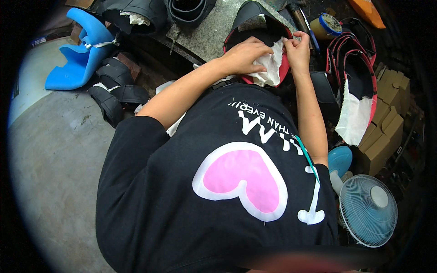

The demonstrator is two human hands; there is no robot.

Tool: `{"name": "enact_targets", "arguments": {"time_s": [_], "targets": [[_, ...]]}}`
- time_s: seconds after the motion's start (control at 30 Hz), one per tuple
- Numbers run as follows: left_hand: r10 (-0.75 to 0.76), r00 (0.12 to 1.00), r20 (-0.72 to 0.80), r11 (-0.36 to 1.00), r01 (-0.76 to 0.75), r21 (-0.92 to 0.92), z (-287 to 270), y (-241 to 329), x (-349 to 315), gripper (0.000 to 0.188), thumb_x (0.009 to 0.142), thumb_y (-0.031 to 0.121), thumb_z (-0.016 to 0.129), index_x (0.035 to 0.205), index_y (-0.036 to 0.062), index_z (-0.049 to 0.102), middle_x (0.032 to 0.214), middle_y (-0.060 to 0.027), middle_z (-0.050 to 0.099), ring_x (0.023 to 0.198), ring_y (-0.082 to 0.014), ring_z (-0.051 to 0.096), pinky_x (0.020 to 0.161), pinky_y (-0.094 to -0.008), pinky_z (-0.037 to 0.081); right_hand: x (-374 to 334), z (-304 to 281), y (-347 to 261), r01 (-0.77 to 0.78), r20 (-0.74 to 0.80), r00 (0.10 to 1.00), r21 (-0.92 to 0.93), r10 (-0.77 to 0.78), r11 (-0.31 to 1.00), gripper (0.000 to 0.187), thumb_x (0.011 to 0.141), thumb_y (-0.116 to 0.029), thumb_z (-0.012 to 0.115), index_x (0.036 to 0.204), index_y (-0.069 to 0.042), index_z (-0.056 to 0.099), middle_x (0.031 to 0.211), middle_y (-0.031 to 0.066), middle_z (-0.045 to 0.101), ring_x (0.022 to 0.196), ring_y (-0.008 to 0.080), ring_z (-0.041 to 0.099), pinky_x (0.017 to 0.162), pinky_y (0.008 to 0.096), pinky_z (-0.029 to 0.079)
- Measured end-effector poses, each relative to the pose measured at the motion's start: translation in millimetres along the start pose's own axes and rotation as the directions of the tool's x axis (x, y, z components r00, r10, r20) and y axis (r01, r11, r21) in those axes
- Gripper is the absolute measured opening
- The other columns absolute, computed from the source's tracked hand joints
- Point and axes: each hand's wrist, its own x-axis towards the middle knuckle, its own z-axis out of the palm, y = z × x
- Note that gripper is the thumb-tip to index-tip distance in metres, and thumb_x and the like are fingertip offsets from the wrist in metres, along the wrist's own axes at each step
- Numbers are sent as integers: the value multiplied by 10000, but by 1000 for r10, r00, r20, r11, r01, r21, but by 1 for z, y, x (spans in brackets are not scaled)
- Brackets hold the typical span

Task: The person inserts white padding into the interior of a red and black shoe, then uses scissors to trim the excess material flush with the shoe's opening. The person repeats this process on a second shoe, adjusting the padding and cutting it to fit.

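Note:
A black shoe upper with a red rim [255,20] lies on the grey stone slab [214,32] in front of me, with white lining cloth [272,68] spread over its near end. My left hand [243,57] lies flat on the white cloth and presses it down. My right hand [298,50] pinches the cloth's edge at the red rim on the right side. Both forearms reach up from my black shirt with a pink heart.
More black and red uppers [353,59] with white lining lie to the right, above cardboard boxes [384,132]. A small fan [368,209] stands at lower right. Blue foam forms [79,57] and black pieces [114,91] lie left. A glue pot [327,25] sits behind.

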Motion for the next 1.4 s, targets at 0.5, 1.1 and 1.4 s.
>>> {"name": "enact_targets", "arguments": {"time_s": [0.5, 1.1, 1.4], "targets": [[116, 990, -85, 810, -45, 585, 16, 11, 43, 84, 774, 172, 596, 829, 153, 657, 858, -13, 590, 709, -210, 650, 575, -334, 553, -1, -9, -3, 101, 24, 995, -126, -99, 987, 399, 856, -45, 662, 1204, -46, 467, 840, 75, 711, 752, 116, 657, 700, 275, 507], [-93, 969, -228, 962, 146, 231, 7, -5, 40, 102, 879, 120, 592, 922, 34, 558, 861, -141, 583, 742, -364, 638, 651, -458, 527, 63, -60, -8, -95, -63, 995, -775, 74, 625, 262, 978, -169, 346, 1153, -57, 506, 1127, 301, 644, 1084, 461, 614, 904, 530, 467], [-208, 955, -212, 958, 243, 151, 4, -13, 38, 102, 899, 114, 587, 950, 28, 565, 909, -155, 613, 849, -365, 630, 745, -457, 516, 64, -61, -3, -107, -35, 991, -774, 127, 624, 320, 862, -170, 588, 1157, -77, 506, 1075, 268, 662, 1053, 437, 628, 891, 478, 470]]}}
